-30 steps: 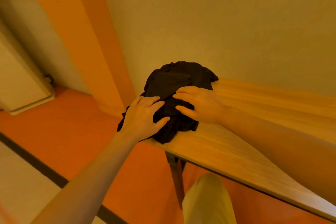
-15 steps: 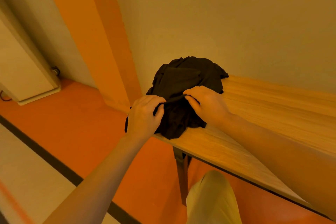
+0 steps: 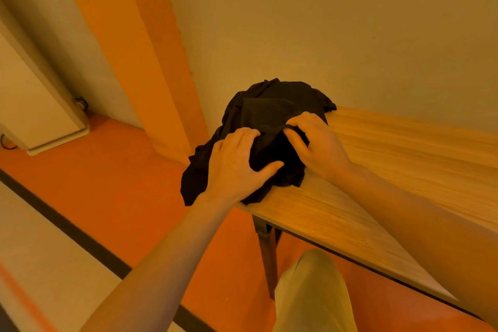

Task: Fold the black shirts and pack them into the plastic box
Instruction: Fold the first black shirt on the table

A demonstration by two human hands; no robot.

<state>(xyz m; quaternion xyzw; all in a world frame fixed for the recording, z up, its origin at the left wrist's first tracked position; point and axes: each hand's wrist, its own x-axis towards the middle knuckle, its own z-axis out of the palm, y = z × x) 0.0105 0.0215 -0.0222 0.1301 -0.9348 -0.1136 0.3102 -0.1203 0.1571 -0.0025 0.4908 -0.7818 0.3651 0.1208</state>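
I am gripping the heap of black shirts (image 3: 272,127) with both hands: my left hand (image 3: 237,167) is curling its fingers into the near folds, and my right hand (image 3: 318,143) is pinching a ridge of cloth. The heap is sitting at the corner of the wooden table (image 3: 390,170), partly overhanging the edge. Risk: lifting may be dragging several tangled shirts together, or spilling loose ones onto the orange floor (image 3: 121,183). No plastic box is showing.

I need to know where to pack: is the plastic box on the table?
No, the wooden table shows only the pile of black shirts under both hands.
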